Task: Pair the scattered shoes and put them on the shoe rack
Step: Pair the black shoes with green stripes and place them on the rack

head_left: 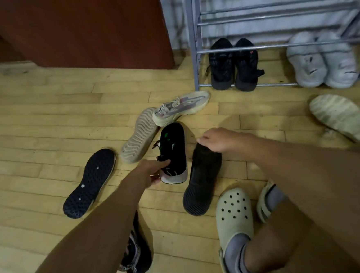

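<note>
My left hand [150, 169] grips the heel of an upright black shoe with green marks [173, 151] on the wooden floor. My right hand [220, 142] grips the end of a black shoe lying sole-up [201, 181] just right of it. A dark shoe lies sole-up [89, 183] to the left, and another dark shoe [136, 254] is partly hidden under my left forearm. Two beige sneakers lie ahead: one sole-up [139, 135], one on its side [181, 107]. A pale shoe lies sole-up [341, 116] at right. The metal shoe rack [194, 39] stands at the back right.
On the rack's bottom shelf stand a black pair [233, 64] and a light grey pair [320, 60]. A dark red cabinet [95, 29] stands at the back left. My feet in pale clogs [233, 213] and grey socks are at the lower right.
</note>
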